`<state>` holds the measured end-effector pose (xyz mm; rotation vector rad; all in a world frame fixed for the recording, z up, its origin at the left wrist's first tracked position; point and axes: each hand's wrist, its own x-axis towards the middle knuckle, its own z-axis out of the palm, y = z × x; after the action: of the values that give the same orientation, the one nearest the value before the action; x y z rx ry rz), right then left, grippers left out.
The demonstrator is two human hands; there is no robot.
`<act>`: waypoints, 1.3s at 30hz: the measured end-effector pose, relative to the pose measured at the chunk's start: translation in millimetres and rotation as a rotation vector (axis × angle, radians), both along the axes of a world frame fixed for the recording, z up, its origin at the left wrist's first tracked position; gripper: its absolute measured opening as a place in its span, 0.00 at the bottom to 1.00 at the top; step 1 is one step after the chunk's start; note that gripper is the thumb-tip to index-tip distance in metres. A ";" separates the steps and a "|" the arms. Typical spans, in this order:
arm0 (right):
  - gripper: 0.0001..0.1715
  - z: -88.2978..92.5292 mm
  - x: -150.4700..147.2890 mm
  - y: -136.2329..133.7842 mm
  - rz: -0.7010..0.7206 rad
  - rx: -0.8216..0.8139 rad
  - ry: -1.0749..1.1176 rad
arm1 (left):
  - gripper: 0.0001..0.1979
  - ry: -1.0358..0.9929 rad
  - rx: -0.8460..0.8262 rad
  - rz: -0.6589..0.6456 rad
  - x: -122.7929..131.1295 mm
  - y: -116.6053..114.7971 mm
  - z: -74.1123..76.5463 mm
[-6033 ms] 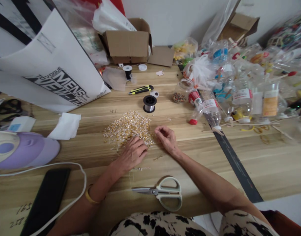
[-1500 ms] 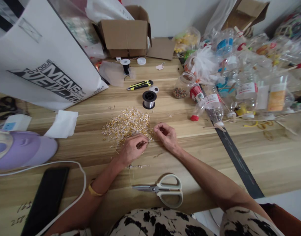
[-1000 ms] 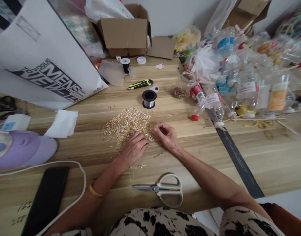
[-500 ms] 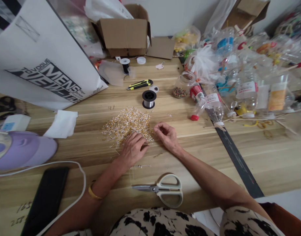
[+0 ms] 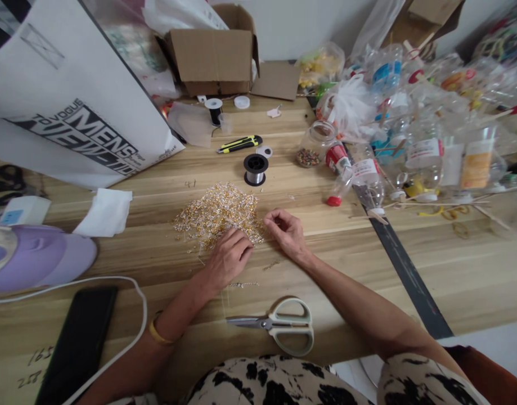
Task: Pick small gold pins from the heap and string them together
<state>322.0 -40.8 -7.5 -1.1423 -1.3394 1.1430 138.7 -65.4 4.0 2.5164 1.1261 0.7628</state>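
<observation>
A loose heap of small gold and silver beads [image 5: 218, 211] lies on the wooden table. At the heap's near edge is my left hand [image 5: 230, 253], its fingers curled down and pressed together; whatever is in them is hidden. My right hand [image 5: 287, 230] rests just right of the heap, thumb and fingers pinched, with nothing I can make out between them. Below the hands lie a short silver chain [image 5: 243, 284] and a small gold chain piece [image 5: 270, 265]. Scissors [image 5: 275, 324] with pale handles lie nearest my body, and a thin clear thread runs beside their tip.
Behind the heap stand a spool of wire [image 5: 255, 170] and a yellow-black box cutter [image 5: 240, 144]. To the right are a jar of beads [image 5: 309, 156] and many plastic bottles [image 5: 368, 177]. A phone [image 5: 79, 337] and white cable [image 5: 145, 315] lie at left.
My left hand has shifted very slightly left at the edge of the beads. The right hand keeps its pinch in the same place.
</observation>
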 end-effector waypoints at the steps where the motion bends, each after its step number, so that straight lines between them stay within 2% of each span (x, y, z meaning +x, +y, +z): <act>1: 0.11 0.3 0.1 0.0 -0.001 0.000 -0.005 | 0.08 -0.040 -0.023 -0.004 -0.5 -0.1 0.3; 4: 0.11 1.3 0.4 0.1 -0.010 -0.006 -0.018 | 0.07 -0.102 -0.103 0.036 -2.5 -1.0 1.1; 11: 0.10 -1.1 0.7 0.8 0.002 -0.005 0.000 | 0.04 -0.212 -0.389 0.243 -3.8 -0.9 1.6; 14: 0.11 -2.2 0.7 1.1 -0.005 -0.017 0.001 | 0.03 -0.312 -0.564 0.249 -3.0 0.5 0.6; 16: 0.10 -2.7 0.7 1.2 -0.005 -0.020 0.003 | 0.07 -0.333 -0.636 0.233 -2.6 1.4 -0.4; 20: 0.10 -2.5 1.1 0.9 0.000 -0.015 0.012 | 0.11 -0.295 -0.574 0.214 -1.8 2.7 -2.0; 29: 0.13 0.7 0.7 -0.4 -0.008 -0.014 0.001 | 0.08 -0.132 -0.363 0.165 0.2 3.7 -3.1; 33: 0.11 0.6 0.9 -0.6 -0.004 0.006 0.003 | 0.07 -0.121 -0.368 0.177 1.2 4.2 0.5; 39: 0.10 0.3 1.2 -0.2 -0.001 0.014 0.016 | 0.06 -0.200 -0.473 0.181 0.0 5.5 6.7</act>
<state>323.2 -41.0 -7.2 -1.1218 -1.3327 1.1384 138.7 -59.9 10.7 1.9281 1.2959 0.6771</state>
